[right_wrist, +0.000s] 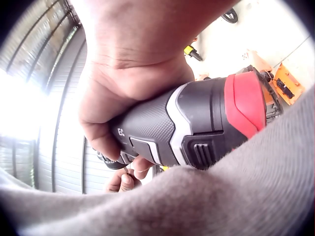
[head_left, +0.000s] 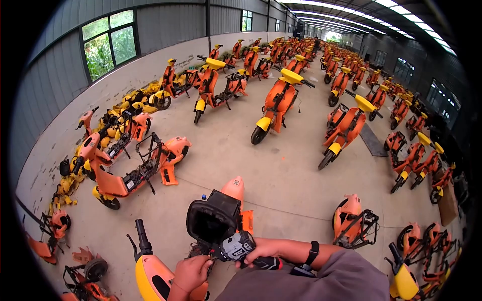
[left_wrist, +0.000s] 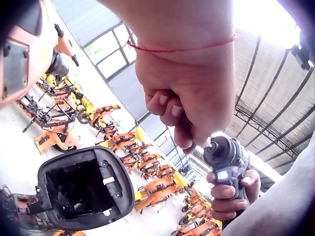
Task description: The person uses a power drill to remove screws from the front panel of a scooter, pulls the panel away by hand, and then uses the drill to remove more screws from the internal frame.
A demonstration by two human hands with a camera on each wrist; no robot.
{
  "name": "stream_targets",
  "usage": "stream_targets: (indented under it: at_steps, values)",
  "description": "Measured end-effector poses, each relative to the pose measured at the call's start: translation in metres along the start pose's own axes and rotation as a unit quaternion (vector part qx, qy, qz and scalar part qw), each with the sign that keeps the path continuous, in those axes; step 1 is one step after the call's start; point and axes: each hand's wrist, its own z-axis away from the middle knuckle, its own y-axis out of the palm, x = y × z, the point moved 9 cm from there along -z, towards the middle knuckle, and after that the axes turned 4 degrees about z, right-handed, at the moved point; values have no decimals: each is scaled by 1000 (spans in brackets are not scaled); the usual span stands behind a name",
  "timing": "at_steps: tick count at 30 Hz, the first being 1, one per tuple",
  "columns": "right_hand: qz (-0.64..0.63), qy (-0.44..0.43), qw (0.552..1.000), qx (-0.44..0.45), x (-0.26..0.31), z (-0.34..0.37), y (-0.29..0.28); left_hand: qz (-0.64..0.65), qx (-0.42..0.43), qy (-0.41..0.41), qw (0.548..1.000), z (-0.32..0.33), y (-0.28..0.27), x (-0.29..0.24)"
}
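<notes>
My right hand [head_left: 263,249] grips a black and grey cordless drill [head_left: 235,246] by its handle. A red-trimmed base shows at the drill's lower end in the right wrist view. At the drill's nose, my left hand [left_wrist: 189,93] has its fingers curled, thumb and fingertip pinching a small thin piece [right_wrist: 127,170]; cannot tell its exact kind. Below the hands is a partly stripped orange scooter [head_left: 234,188]. Its black open storage bin [head_left: 213,215] gapes forward of the hands, and its handlebar [head_left: 142,238] stands to the left.
Orange and yellow scooters [head_left: 281,100] fill the hall in rows. Another stripped scooter frame [head_left: 145,170] stands to the left, and a tail section [head_left: 351,220] to the right. Yellow panels [head_left: 108,125] are heaped along the wall. Concrete floor [head_left: 226,150] lies between the scooters.
</notes>
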Motion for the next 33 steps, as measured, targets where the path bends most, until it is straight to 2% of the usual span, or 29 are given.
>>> stream_targets:
  at_steps: [12, 14, 23, 30, 32, 33]
  values:
    - [-14, 3, 1000, 10, -1, 7, 3, 64, 59, -21, 996, -1, 4, 3]
    - [-15, -30, 999, 19, 5, 8, 5, 104, 69, -36, 991, -1, 4, 4]
    - [-3, -27, 999, 42, 8, 9, 8, 186, 81, -61, 977, 0, 8, 9]
    - [-16, -26, 999, 37, 6, 10, 8, 197, 73, -58, 976, -1, 8, 6]
    - [-17, -24, 999, 38, 10, 11, 10, 179, 104, -106, 973, 3, 15, 16]
    - [-13, -26, 999, 39, 11, 10, 9, 178, 101, -103, 973, 2, 15, 17]
